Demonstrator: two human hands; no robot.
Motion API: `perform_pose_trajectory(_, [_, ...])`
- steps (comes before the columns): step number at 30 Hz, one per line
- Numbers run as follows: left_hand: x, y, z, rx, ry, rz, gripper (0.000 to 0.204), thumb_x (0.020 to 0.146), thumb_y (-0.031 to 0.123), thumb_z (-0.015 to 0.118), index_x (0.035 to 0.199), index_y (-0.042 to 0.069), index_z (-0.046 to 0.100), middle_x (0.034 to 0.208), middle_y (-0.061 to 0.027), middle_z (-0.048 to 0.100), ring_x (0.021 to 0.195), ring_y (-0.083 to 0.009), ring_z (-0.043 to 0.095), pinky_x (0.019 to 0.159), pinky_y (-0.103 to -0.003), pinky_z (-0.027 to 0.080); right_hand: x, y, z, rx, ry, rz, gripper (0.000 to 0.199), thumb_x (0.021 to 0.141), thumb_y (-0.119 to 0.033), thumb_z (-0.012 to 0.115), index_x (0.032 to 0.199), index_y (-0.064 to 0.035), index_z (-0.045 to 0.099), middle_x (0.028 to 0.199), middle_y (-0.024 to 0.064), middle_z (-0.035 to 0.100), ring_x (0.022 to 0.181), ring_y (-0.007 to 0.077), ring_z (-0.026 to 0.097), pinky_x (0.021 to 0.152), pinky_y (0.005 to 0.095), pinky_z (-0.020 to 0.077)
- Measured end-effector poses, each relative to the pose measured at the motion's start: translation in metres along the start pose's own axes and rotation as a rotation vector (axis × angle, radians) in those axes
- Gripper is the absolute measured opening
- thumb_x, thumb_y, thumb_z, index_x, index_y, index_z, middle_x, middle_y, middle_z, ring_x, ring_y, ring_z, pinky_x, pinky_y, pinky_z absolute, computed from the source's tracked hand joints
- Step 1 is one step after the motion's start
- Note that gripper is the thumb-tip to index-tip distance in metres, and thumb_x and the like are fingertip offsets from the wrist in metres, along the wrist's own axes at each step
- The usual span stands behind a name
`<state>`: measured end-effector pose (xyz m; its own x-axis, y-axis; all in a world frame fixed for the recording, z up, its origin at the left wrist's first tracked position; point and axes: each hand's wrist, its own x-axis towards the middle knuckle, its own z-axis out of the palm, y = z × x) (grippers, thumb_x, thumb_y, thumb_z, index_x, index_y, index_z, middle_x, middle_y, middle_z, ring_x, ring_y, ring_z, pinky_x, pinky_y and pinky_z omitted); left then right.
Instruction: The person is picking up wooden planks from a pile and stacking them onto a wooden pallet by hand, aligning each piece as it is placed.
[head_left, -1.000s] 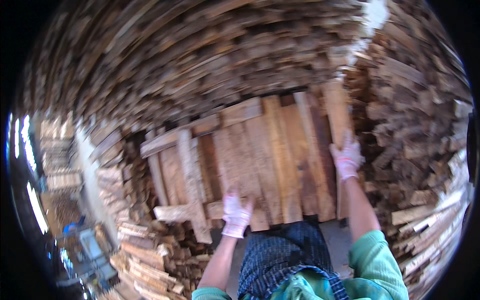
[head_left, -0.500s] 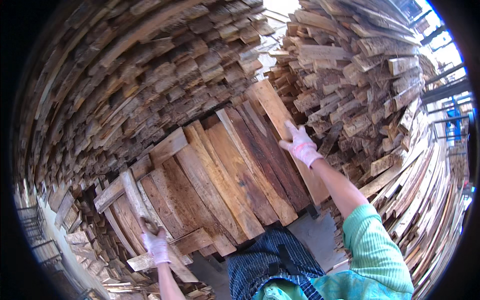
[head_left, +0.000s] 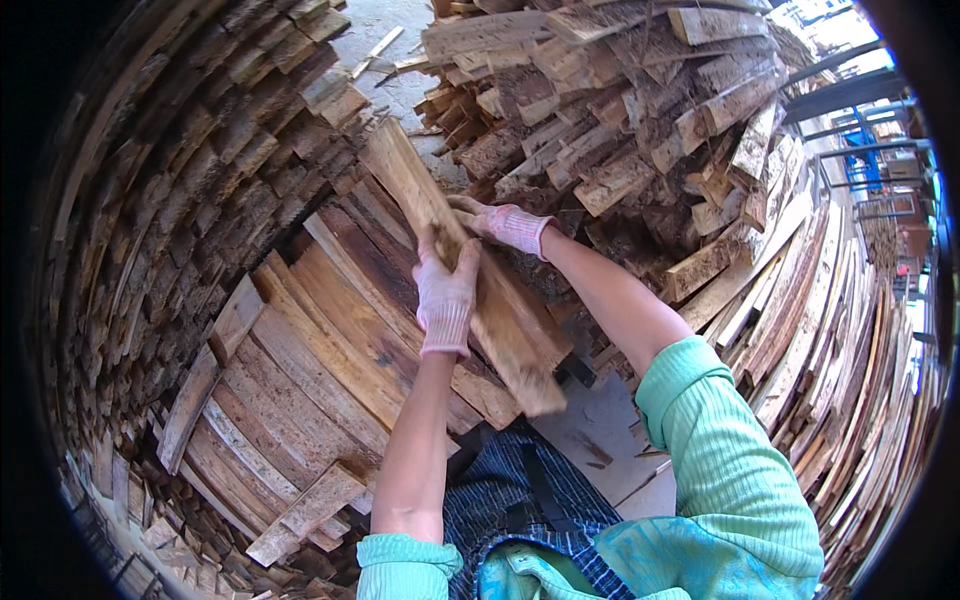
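Both gloved hands, left hand (head_left: 446, 295) and right hand (head_left: 503, 224), gripped one plank (head_left: 470, 280), lifted partly clear of the pallet (head_left: 300, 370), not yet set down.

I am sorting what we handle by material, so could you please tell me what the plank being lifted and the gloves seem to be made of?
The plank looks like rough-sawn, unfinished wood: visible grain, a splintered end, no paint or varnish. The gloves on the left hand and right hand look like knitted fabric, probably cotton: pale, ribbed cuffs with pinkish trim. The pallet under the plank seems to be the same bare, weathered wood.
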<state>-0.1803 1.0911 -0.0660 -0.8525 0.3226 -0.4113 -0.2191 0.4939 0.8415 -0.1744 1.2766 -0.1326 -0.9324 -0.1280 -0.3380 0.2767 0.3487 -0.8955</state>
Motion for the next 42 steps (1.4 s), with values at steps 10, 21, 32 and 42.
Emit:
perform_pose_trajectory(10, [-0.133, -0.085, -0.014, 0.556, -0.220, 0.175, 0.066, 0.088, 0.032, 0.073, 0.145, 0.012, 0.047, 0.136, -0.0224, 0.050, 0.127, -0.0424, 0.049, 0.107, -0.054, 0.041, -0.014, -0.070, 0.054, -0.235, 0.264, 0.384, 0.094, 0.093, -0.057, 0.065, 0.164, -0.0181, 0.017, 0.158, 0.0326, 0.028, 0.140, 0.0505, 0.040, 0.119, 0.0481, 0.0324])
perform_pose_trajectory(21, [-0.131, -0.107, 0.042, 0.706, -0.142, 0.780, 0.084, 0.068, 0.044, 0.081, 0.140, 0.012, 0.050, 0.142, -0.0248, 0.045, 0.136, -0.0435, 0.041, 0.111, -0.065, 0.031, -0.011, -0.051, 0.066, -0.690, 0.304, 0.291, 0.073, 0.092, -0.043, 0.067, 0.156, -0.0317, 0.034, 0.146, 0.0353, 0.032, 0.124, 0.0542, 0.049, 0.103, 0.0535, 0.0467])
perform_pose_trajectory(32, [-0.129, -0.098, 0.058, 0.647, -0.153, 0.782, 0.088, 0.059, 0.040, 0.084, 0.136, 0.010, 0.053, 0.141, -0.0237, 0.047, 0.136, -0.0421, 0.042, 0.110, -0.063, 0.032, -0.012, -0.012, 0.055, -0.794, 0.422, 0.055, 0.068, 0.091, -0.038, 0.070, 0.150, -0.0183, 0.045, 0.140, 0.0304, 0.040, 0.119, 0.0486, 0.053, 0.100, 0.0479, 0.0480])
perform_pose_trajectory(42, [-0.164, -0.055, -0.080, 0.463, -0.311, 0.479, 0.077, 0.084, 0.032, 0.074, 0.148, 0.007, 0.041, 0.138, -0.0263, 0.053, 0.130, -0.0419, 0.052, 0.108, -0.052, 0.042, -0.019, 0.047, 0.036, -0.996, 0.523, 0.065, 0.078, 0.092, -0.034, 0.067, 0.157, -0.0093, 0.032, 0.144, 0.0298, 0.040, 0.124, 0.0485, 0.050, 0.106, 0.0481, 0.0437])
